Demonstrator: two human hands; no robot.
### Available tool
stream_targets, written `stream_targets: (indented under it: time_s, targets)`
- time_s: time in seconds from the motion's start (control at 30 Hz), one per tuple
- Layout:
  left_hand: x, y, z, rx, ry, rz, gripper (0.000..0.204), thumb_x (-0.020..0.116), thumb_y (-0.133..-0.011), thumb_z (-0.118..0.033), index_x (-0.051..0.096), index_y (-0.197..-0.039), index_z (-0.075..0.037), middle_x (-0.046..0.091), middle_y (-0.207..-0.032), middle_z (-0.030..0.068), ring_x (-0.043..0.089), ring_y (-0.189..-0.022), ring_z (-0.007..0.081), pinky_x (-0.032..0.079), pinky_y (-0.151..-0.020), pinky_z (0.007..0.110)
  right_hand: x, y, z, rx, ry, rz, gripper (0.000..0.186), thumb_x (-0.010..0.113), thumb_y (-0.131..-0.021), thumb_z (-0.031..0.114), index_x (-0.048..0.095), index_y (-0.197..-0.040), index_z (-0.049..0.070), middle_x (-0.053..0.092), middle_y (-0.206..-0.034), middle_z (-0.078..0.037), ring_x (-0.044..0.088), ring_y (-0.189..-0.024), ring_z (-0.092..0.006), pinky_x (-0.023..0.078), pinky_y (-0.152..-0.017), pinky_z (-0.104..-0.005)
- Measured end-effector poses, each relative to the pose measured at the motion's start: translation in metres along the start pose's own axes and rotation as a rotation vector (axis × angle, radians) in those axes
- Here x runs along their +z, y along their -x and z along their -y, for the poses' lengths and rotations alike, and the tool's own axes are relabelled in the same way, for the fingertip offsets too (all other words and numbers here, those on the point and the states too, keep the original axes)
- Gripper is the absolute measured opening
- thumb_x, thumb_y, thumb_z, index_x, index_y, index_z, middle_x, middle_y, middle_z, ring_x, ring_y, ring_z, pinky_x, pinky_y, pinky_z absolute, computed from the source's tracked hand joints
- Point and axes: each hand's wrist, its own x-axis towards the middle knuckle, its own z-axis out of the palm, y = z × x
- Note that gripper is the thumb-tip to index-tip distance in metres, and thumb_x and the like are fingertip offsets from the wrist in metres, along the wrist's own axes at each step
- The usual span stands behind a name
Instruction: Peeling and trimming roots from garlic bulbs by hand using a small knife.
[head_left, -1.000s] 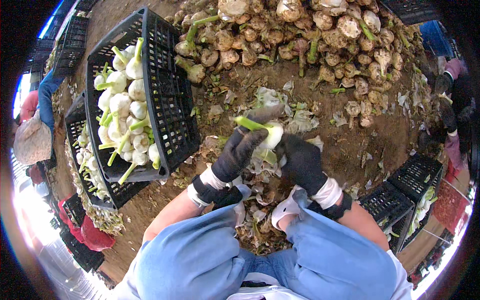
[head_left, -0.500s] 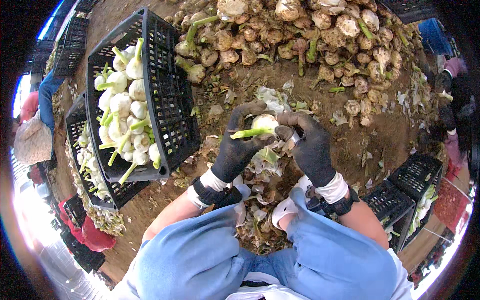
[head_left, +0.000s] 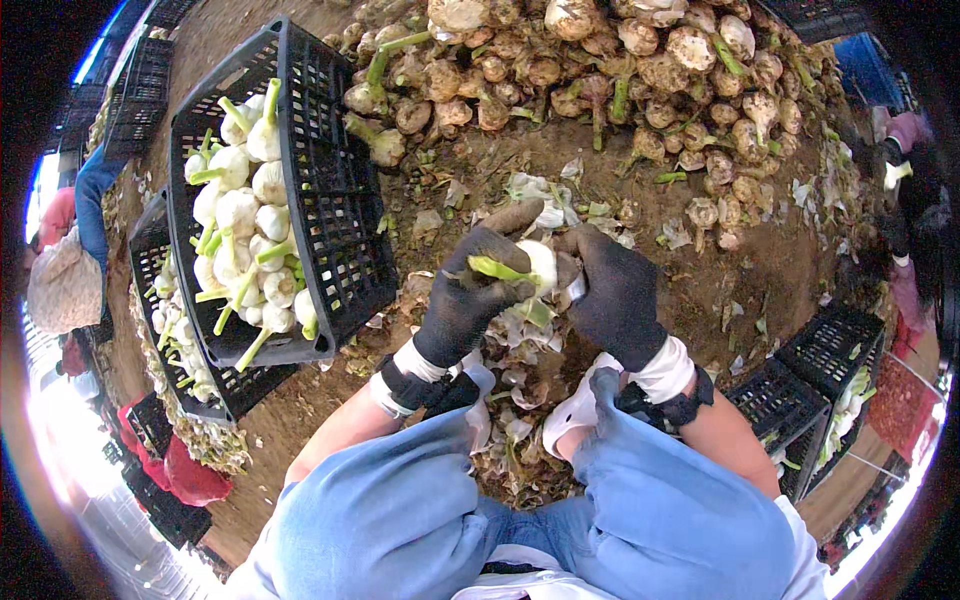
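My left hand [head_left: 462, 300], in a dark glove, is closed round a white garlic bulb [head_left: 540, 266] whose green stem points left between my thumb and fingers. My gloved right hand [head_left: 615, 295] is closed on a small metal tool [head_left: 576, 287] against the bulb's right side; its shape is mostly hidden. Torn skins [head_left: 525, 335] lie on the soil below my hands, between my white shoes. Left of my hands a black crate [head_left: 345, 230] holds white bulbs with green stems [head_left: 240, 212]. Beyond my hands is a heap of soil-covered garlic [head_left: 660, 70].
A second crate [head_left: 230, 390] with trimmed garlic stands behind the first at left. Stacked black crates [head_left: 825, 355] stand at lower right, more crates [head_left: 140, 105] at upper left. A co-worker [head_left: 90, 230] sits at far left; another person's gloved hands [head_left: 895, 175] work at far right.
My hands have turned the bulb, so its stem now slants with the white end to the right. The tool in my right hand, hidden earlier, shows beside it. The co-worker's hands at right have shifted.
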Motion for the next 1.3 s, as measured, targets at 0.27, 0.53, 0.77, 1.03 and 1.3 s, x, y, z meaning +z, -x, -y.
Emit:
stream_targets:
  time_s: [0.27, 0.53, 0.77, 1.03, 1.3]
  targets:
    - [-0.014, 0.015, 0.009, -0.265, 0.411, -0.095, 0.022, 0.056, -0.094, 0.0, 0.057, -0.116, -0.003, 0.059, -0.117, 0.0087, 0.059, -0.105, 0.0182, 0.047, -0.096, 0.035, -0.004, -0.002, -0.007, 0.103, -0.528, 0.068, 0.029, 0.061, -0.087, 0.017, 0.061, -0.114, 0.005, 0.067, -0.106, -0.017, 0.068, -0.091, -0.031, 0.054, -0.078, -0.0418]
    - [-0.002, -0.003, -0.001, -0.142, 0.068, 0.017, 0.067, 0.061, -0.094, -0.031, 0.034, -0.148, -0.003, 0.041, -0.148, 0.0146, 0.038, -0.137, 0.0243, 0.026, -0.114, 0.041, -0.009, -0.01, 0.029, 0.049, -0.582, -0.041, 0.029, 0.068, -0.088, 0.015, 0.061, -0.113, 0.003, 0.068, -0.103, -0.013, 0.067, -0.097, -0.0237, 0.051, -0.085, -0.0358]
    - [0.003, -0.007, -0.003, 0.19, -0.289, 0.185, 0.075, 0.062, -0.093, -0.037, 0.027, -0.151, -0.004, 0.028, -0.156, 0.0164, 0.025, -0.145, 0.0303, 0.02, -0.117, 0.041, -0.016, 0.001, 0.022, -0.199, -0.152, -0.089, 0.025, 0.067, -0.077, 0.006, 0.063, -0.102, 0.007, 0.066, -0.089, -0.014, 0.067, -0.08, -0.0334, 0.053, -0.069, -0.0412]
    - [-0.012, 0.005, -0.017, -0.17, 0.187, 0.213, 0.066, 0.054, -0.095, -0.009, 0.023, -0.153, -0.005, 0.033, -0.154, 0.0163, 0.033, -0.141, 0.0261, 0.024, -0.115, 0.039, -0.005, -0.004, 0.008, -0.091, -0.041, -0.086, 0.025, 0.062, -0.075, 0.01, 0.063, -0.1, 0.008, 0.064, -0.084, -0.017, 0.064, -0.074, -0.0369, 0.051, -0.062, -0.0459]
    - [0.01, -0.002, -0.012, -0.038, 0.152, 0.054, 0.072, 0.056, -0.092, -0.013, 0.02, -0.154, -0.006, 0.031, -0.155, 0.0177, 0.028, -0.144, 0.0268, 0.022, -0.117, 0.039, -0.007, 0.0, 0.013, 0.031, -0.304, 0.029, 0.027, 0.064, -0.084, 0.021, 0.06, -0.108, 0.009, 0.063, -0.078, -0.018, 0.063, -0.072, -0.0389, 0.05, -0.062, -0.0468]
